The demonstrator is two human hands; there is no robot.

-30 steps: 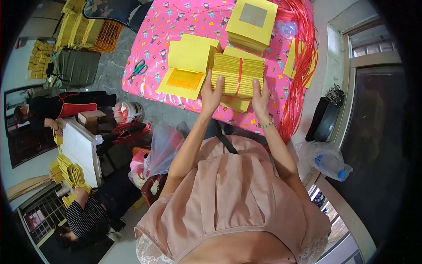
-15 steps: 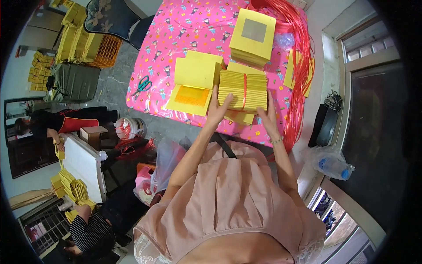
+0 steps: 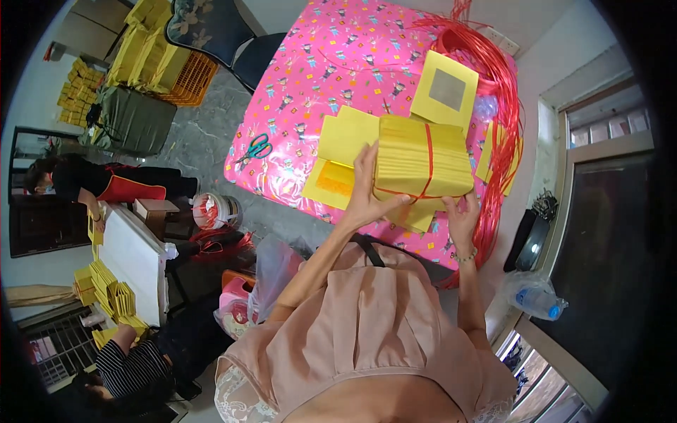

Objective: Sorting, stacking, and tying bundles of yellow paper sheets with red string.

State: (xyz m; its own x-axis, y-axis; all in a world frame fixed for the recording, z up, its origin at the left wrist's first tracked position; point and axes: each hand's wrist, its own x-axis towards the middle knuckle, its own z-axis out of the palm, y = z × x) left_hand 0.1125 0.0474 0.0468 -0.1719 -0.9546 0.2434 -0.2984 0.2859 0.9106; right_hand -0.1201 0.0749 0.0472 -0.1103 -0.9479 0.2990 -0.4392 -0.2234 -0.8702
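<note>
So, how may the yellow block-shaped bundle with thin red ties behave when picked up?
The bundle is probably fairly stiff: its many layers are packed close. The red ties crossing it should keep it together, and its flat-sided shape seems unlikely to roll.

A flowered chair is seen at upper left, a bucket at left; at lower right a bottle is wrapped, apparently, in clear plastic.

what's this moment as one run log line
left hand: holds yellow bundle at left; right hand: holds its lower right corner; red ribbon: across bundle; scissors: on tablecloth
</note>
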